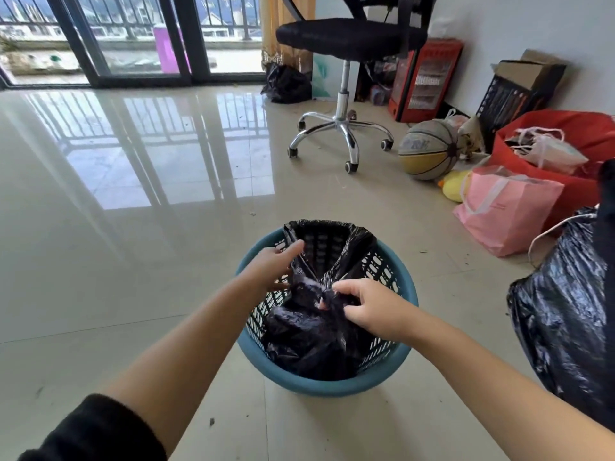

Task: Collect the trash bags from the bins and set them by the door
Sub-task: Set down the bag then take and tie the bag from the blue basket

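right hand (372,309) pinching bunched plastic of the crinkly black trash bag (316,337), fingers curled tight. left hand (271,266) fingers spread, touching bag's edge. bag sits inside round teal perforated plastic bin (327,384) on glossy tile floor (133,227); full black bag (565,311) near, to the right.

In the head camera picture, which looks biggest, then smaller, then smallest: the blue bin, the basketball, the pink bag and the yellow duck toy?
1. blue bin, though it is nearest the camera
2. pink bag
3. basketball, sitting farther away
4. yellow duck toy, partly hidden
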The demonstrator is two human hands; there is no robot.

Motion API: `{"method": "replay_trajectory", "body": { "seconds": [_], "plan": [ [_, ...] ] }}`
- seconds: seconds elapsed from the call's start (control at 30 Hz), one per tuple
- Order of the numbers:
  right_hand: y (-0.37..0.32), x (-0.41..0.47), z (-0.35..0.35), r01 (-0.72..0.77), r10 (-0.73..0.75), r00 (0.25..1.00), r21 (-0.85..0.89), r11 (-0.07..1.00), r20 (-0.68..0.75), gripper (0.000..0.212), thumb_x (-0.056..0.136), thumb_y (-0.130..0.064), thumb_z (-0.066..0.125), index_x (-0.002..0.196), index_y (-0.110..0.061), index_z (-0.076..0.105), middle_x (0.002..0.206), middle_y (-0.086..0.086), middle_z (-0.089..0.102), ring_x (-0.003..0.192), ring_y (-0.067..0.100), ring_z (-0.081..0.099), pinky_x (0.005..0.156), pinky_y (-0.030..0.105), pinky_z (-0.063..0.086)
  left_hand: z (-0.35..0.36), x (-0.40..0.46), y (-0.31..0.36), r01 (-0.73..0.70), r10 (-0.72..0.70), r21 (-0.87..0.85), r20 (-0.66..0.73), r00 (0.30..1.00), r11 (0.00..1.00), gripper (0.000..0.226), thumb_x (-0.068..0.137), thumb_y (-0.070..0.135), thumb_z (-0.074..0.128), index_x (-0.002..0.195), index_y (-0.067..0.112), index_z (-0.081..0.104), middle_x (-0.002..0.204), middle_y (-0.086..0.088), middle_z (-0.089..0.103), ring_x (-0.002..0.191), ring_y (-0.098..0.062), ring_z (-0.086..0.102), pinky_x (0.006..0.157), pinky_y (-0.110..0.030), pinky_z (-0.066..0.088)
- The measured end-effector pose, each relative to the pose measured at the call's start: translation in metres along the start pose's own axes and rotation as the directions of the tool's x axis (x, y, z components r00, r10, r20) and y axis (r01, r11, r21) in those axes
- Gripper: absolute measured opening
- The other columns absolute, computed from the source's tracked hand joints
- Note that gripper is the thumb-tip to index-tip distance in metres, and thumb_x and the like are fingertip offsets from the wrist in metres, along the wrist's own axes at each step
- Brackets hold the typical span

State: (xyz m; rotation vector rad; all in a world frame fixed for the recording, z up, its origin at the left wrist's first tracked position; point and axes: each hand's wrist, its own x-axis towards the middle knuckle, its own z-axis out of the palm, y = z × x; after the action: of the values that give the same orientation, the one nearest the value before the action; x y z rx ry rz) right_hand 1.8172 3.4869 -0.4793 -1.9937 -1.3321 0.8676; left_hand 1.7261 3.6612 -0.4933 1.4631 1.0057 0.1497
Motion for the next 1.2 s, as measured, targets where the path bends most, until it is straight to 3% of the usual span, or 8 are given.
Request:
{"method": "replay_trajectory", "body": {
  "seconds": [0.3, 0.4, 0.53, 0.73, 0.9, 0.97, 1.07, 1.2],
  "plan": [
    [0.013, -0.01, -0.015, 0.016, 0.054, 0.954, 0.23, 0.973, -0.295, 0.009, 0.079, -0.021, 0.057, 0.086, -0.025, 0.061, 0.075, -0.013, 0.068, 0.075, 0.004, 0.063, 0.073, 0.028, 0.049, 0.019, 0.013, -0.014, -0.285, 0.286, 0.042, -0.247, 0.926, 0.958, 0.057, 0.079, -0.007, 0.032, 0.123, 0.017, 0.06, 0.098, -0.002, 0.068, 0.088, -0.021, 0.063, 0.085, -0.032, 0.051],
    [0.021, 0.001, -0.014, -0.02, 0.122, 0.866, 0.211, 0.977, -0.484, 0.044, 0.083, -0.011, 0.061, 0.123, -0.022, 0.046, 0.103, -0.006, 0.063, 0.1, 0.015, 0.059, 0.088, 0.028, 0.044, 0.014, 0.004, -0.011, -0.391, 0.422, 0.195, -0.161, 0.892, 0.9, 0.051, 0.079, -0.014, 0.033, 0.109, 0.008, 0.068, 0.108, -0.005, 0.063, 0.108, -0.023, 0.058, 0.104, -0.033, 0.043],
    [0.018, 0.028, 0.0, -0.052, 0.094, 0.968, 0.184, 0.982, -0.233, 0.095, 0.075, -0.032, 0.072, 0.148, -0.025, 0.011, 0.141, 0.008, 0.041, 0.131, 0.023, 0.042, 0.111, 0.035, 0.033, 0.029, -0.034, 0.0, -0.495, 0.483, 0.279, 0.114, 0.868, 0.823, 0.041, 0.077, -0.018, 0.036, 0.077, 0.009, 0.068, 0.083, 0.004, 0.058, 0.084, -0.012, 0.053, 0.077, -0.007, 0.039],
    [0.006, 0.031, 0.018, -0.002, 0.023, 0.99, 0.148, 0.989, -0.139, 0.032, 0.069, -0.018, 0.062, 0.101, -0.018, 0.066, 0.098, 0.002, 0.071, 0.096, 0.019, 0.065, 0.087, 0.035, 0.051, 0.018, -0.064, 0.004, -0.434, 0.31, 0.283, 0.392, 0.866, 0.855, 0.033, 0.086, 0.002, 0.045, 0.097, 0.022, 0.068, 0.09, 0.004, 0.066, 0.082, -0.007, 0.058, 0.077, -0.018, 0.047],
    [-0.001, 0.034, 0.012, -0.034, 0.077, 0.952, 0.147, 0.989, -0.295, 0.011, 0.081, -0.019, 0.067, 0.071, -0.022, 0.065, 0.077, -0.006, 0.069, 0.078, 0.01, 0.061, 0.071, 0.026, 0.047, -0.038, -0.031, -0.007, -0.388, 0.461, 0.508, -0.02, 0.887, 0.769, 0.031, 0.089, 0.017, 0.058, 0.12, 0.016, 0.06, 0.113, -0.006, 0.066, 0.101, -0.02, 0.062, 0.093, -0.036, 0.051],
    [-0.005, 0.033, 0.007, -0.027, 0.103, 0.925, 0.207, 0.978, -0.367, 0.02, 0.085, -0.014, 0.062, 0.067, -0.023, 0.061, 0.071, -0.009, 0.065, 0.073, 0.008, 0.059, 0.065, 0.023, 0.045, -0.064, -0.021, -0.032, -0.115, 0.261, 0.631, -0.142, 0.955, 0.767, 0.057, 0.088, 0.018, 0.06, 0.14, 0.012, 0.039, 0.13, -0.017, 0.054, 0.113, -0.03, 0.056, 0.093, -0.036, 0.049],
    [-0.013, 0.036, -0.002, 0.07, 0.114, 0.895, 0.387, 0.919, -0.431, 0.017, 0.088, -0.004, 0.059, 0.08, -0.016, 0.067, 0.077, 0.0, 0.067, 0.078, 0.016, 0.062, 0.073, 0.03, 0.049, -0.08, -0.029, -0.065, 0.287, -0.294, 0.123, 0.038, 0.955, 0.95, 0.044, 0.092, 0.02, 0.055, 0.131, 0.004, 0.043, 0.11, -0.02, 0.063, 0.084, -0.029, 0.068, 0.068, -0.034, 0.059],
    [-0.04, 0.032, -0.023, 0.307, 0.071, 0.838, 0.575, 0.758, -0.542, 0.026, 0.086, 0.004, 0.056, 0.079, -0.02, 0.062, 0.078, -0.001, 0.064, 0.073, 0.011, 0.062, 0.074, 0.027, 0.054, -0.086, -0.024, -0.077, 0.408, -0.379, -0.193, 0.171, 0.909, 0.892, 0.023, 0.09, 0.006, 0.047, 0.111, 0.0, 0.054, 0.091, -0.018, 0.065, 0.068, -0.025, 0.067, 0.059, -0.034, 0.061]
  ]
}}
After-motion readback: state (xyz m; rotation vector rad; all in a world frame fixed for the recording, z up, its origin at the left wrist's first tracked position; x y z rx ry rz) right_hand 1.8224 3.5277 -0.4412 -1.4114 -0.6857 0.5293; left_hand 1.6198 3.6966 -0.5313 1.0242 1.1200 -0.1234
